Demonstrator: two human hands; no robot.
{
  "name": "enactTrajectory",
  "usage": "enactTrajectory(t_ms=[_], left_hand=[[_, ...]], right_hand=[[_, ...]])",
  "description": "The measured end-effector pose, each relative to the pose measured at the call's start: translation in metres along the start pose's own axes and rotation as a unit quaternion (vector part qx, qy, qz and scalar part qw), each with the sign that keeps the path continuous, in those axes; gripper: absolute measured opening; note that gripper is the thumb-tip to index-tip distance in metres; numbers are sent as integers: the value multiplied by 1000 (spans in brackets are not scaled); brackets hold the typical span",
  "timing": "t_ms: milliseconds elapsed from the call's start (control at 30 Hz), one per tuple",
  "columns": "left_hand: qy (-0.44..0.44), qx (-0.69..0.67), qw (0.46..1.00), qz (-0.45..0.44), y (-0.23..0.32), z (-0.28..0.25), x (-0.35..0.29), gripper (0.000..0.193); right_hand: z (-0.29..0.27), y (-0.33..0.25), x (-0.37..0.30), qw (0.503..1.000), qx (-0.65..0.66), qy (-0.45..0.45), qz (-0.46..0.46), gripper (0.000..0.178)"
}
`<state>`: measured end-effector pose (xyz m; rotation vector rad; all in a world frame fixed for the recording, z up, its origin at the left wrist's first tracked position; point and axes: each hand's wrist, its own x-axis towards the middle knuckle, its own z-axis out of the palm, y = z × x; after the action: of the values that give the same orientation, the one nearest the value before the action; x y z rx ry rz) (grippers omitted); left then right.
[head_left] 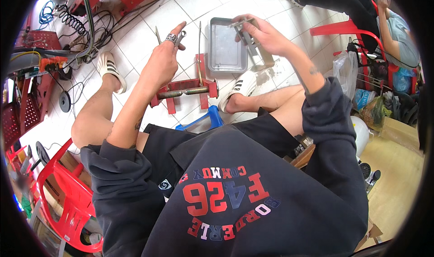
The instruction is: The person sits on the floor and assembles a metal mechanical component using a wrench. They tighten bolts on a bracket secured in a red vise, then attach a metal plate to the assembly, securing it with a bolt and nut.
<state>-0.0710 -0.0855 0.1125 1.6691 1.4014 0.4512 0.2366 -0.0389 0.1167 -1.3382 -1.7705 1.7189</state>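
White-tiled floor (194, 3) runs across the upper middle of the frame, cables (104, 28) tangled at upper left, red perforated metal (38, 92) along the left edge. Seated person's dark hoodie (271, 175) takes up the lower centre.

Left hand (165, 60), upper centre-left: index finger extended up and outward, other fingers curled around a small wrench (182, 33), its ring end poking out on the right. Chunky ring (171, 38) on one finger.

Right hand (266, 34), upper centre-right: thumb and fingers clamped on a slotted metal bracket (248, 40), held up over the right side of a grey tray (226, 51). Lower part of the bracket is smeared by blur; fine detail can't be read. Hands well apart.

Red stand (207, 88) on the floor between the clogs (244, 85), below and left of the tray; threaded rod (183, 93) lies across it. Blue stool (212, 117) just below, partly hidden by the shorts (190, 144).

Red chair (68, 207) at lower left. Upper right: another person (402, 35) seated, a clear plastic bag (345, 71) below and left of them.
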Motion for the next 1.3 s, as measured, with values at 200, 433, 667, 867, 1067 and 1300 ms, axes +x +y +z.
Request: enactTrajectory(t_ms=[200, 433, 667, 867, 1067, 1300], left_hand=[[6, -119, 992, 32, 13, 5, 9, 27], [47, -116, 987, 104, 31, 20, 11, 36], [71, -85, 982, 152, 16, 24, 27, 33], [112, -41, 980, 159, 8, 29, 25, 29], [147, -19, 978, 146, 7, 27, 23, 26], [198, 58, 963, 175, 11, 28, 17, 33]], right_hand=[[54, -42, -13, 969, 234, 64, -53, 36], [80, -23, 6, 986, 130, 101, -27, 39], [82, -19, 16, 991, 68, 94, -64, 43], [92, -17, 19, 977, 126, 171, 23, 49], [95, -10, 26, 963, 134, 206, -113, 22], [99, -8, 28, 958, 87, 244, -122, 19]])
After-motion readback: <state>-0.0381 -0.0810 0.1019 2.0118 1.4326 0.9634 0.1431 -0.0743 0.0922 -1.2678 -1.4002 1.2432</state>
